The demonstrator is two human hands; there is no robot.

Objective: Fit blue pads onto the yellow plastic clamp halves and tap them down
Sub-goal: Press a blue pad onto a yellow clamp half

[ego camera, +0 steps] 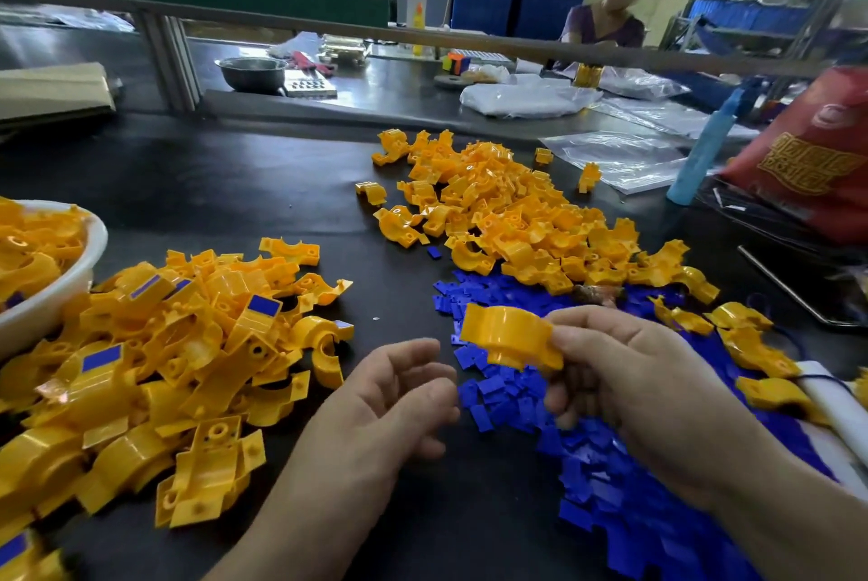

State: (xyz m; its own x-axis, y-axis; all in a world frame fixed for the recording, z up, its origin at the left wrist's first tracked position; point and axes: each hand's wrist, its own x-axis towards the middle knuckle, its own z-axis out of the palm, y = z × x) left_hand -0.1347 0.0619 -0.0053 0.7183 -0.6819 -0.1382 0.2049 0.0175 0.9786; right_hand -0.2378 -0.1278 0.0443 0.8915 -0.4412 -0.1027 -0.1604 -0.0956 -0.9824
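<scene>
My right hand [624, 374] grips one yellow clamp half [509, 336] by its right end, holding it above the pile of loose blue pads [606, 486]. My left hand [399, 397] hovers just left of it with fingers curled and apart, holding nothing. A heap of bare yellow clamp halves [507, 214] lies behind the pads. At the left lies a second heap of clamp halves [188, 359], some with blue pads fitted.
A white bowl [61, 294] of clamp halves stands at the far left edge. A light blue bottle [704, 153], a red bag [817, 157] and clear plastic bags sit at the right. Another person sits across the far bench beyond a rail.
</scene>
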